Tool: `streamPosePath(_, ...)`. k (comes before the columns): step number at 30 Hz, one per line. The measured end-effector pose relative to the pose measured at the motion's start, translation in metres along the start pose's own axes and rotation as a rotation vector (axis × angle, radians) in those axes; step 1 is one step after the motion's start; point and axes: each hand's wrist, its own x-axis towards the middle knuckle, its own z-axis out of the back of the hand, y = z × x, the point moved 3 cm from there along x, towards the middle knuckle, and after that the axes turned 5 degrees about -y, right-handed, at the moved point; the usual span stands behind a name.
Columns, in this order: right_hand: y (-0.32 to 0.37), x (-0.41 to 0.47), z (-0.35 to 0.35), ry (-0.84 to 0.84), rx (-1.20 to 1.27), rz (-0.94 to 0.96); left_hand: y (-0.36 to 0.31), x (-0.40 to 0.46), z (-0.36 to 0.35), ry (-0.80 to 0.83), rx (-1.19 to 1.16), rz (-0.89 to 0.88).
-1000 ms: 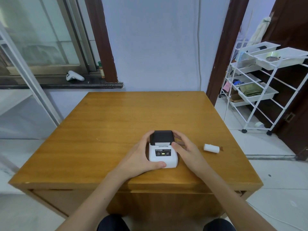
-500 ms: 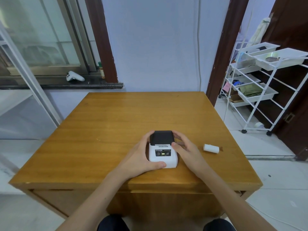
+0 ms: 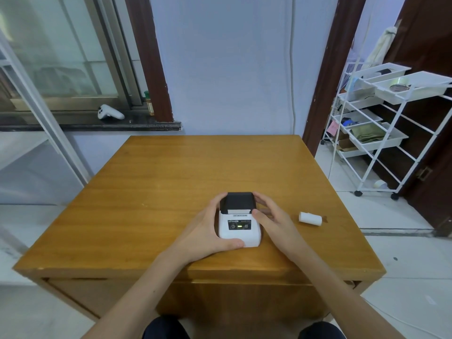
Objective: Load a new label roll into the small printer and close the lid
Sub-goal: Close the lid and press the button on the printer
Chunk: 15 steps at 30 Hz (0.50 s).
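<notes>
Fingers (image 3: pixel 221 199) of the left hand (image 3: pixel 205 231) wrap the printer (image 3: pixel 239 223) from its left side, thumb along the front bottom edge, likely bracing it so it can't slide. Right hand (image 3: pixel 274 221) curls round the right side, thumb beside the black lid (image 3: pixel 239 201), probably feeling for the latch; both hands grip the printer. Lid looks down or barely cracked, can't tell. Label roll (image 3: pixel 310 218) lies on its side, apart to the right, not yet loaded. Printer sits near the table (image 3: pixel 171 172) front edge; plenty of bare wood behind and left for working.
</notes>
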Motion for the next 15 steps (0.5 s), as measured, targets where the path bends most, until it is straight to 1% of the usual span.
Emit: streamPosePath(15, 0.0011, -0.0006, 0.0006, -0.002, -0.005, 0.005, 0.0001, -0.0003, -0.0005, -0.017, 0.000, -0.002)
